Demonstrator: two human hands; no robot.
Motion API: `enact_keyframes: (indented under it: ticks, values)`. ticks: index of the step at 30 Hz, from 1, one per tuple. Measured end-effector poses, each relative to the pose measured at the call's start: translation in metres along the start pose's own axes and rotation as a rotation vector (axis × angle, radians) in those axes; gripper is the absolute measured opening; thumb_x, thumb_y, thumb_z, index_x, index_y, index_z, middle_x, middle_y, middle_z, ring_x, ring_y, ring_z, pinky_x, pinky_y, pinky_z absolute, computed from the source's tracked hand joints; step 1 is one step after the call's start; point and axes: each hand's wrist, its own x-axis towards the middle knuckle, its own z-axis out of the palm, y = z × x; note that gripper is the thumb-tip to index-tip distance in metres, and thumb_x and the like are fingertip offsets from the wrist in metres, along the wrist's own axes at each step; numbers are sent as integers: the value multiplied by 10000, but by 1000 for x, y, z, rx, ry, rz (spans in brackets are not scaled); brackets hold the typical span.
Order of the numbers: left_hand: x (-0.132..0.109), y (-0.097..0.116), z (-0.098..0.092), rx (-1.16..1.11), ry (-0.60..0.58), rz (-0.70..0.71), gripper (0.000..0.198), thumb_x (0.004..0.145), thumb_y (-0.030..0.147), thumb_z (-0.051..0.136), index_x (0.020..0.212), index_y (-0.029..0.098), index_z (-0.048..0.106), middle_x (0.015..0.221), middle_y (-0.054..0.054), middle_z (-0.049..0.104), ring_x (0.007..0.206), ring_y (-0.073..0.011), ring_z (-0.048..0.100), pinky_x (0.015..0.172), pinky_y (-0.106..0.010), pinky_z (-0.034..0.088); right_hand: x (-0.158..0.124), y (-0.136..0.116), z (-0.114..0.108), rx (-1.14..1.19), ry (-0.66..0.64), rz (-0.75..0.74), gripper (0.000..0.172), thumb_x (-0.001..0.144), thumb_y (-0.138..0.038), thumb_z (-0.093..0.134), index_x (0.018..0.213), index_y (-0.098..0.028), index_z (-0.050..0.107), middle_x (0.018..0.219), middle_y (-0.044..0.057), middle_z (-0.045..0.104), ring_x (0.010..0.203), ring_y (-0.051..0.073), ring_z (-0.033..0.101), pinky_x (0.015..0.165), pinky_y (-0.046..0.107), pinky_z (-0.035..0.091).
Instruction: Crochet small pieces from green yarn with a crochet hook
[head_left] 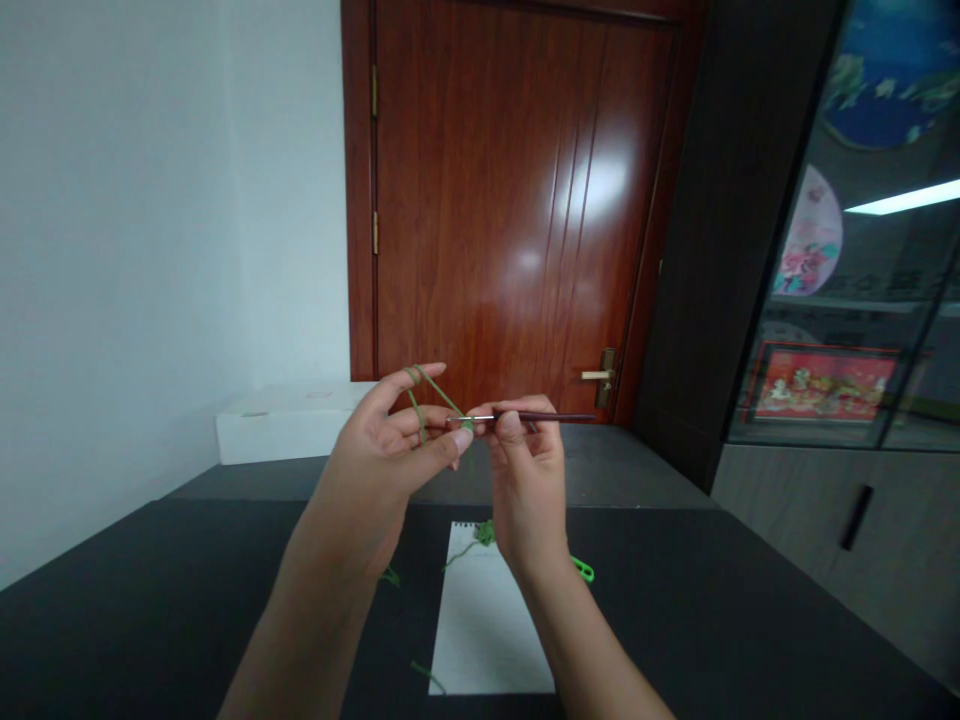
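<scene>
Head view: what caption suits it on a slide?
Left hand loops thin green yarn while right hand holds a slim dark crochet hook over a white notepad.

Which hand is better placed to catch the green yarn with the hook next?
Probably the right hand: it holds the hook, whose tip sits at the yarn stretched over the left hand.

Yarn [427, 395]: plain green. Crochet hook [540, 417]: dark maroon-brown handle, silver tip. Notepad [491, 620]: white. Table [750, 600]: matte black. Plastic loop [583, 570]: bright green. Door [517, 200]: glossy red-brown wood, vertical grooves. Door handle [600, 375]: brass. Box [285, 425], wall [150, 250]: white. Framed picture [821, 385]: red, multicoloured figures. Round fan [810, 235]: pink floral.
</scene>
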Motion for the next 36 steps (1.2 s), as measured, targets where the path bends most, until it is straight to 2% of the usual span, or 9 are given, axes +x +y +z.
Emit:
enact_keyframes:
  ticks: [5,15,23,29,36]
  values:
    - [0,1,2,-36,43,7,709,658,100,847,1299,122,547,743,-18,723,692,-143,637,645,-238,483,0,0,0,-24,1,-26,118,881,-262,728,893,-217,619,811,-9,719,747,142,682,726,299,543]
    - [1,2,2,-59,51,16,734,642,79,839,1309,108,535,706,-5,711,661,-134,620,646,-238,475,0,2,-1,-18,4,-24,132,894,-291,720,900,-221,608,809,-11,722,747,139,671,745,301,528]
    - [1,-1,2,-107,68,44,913,624,41,846,1435,116,434,705,4,715,686,-137,629,688,-243,499,0,-1,0,-22,-21,1,138,889,-301,727,894,-221,614,827,-8,723,751,140,678,736,298,527]
    - [-2,0,2,-120,67,57,1000,626,30,846,1501,137,373,694,7,719,654,-131,625,659,-232,493,0,0,-1,-30,-53,14,144,902,-311,716,906,-227,599,856,-4,725,800,143,674,802,315,517]
    - [-2,0,3,-105,43,72,947,653,40,836,1488,158,407,692,14,710,648,-126,622,670,-234,493,-1,1,-1,-60,-39,-23,144,913,-323,700,917,-229,591,844,-8,729,781,150,686,783,321,528]
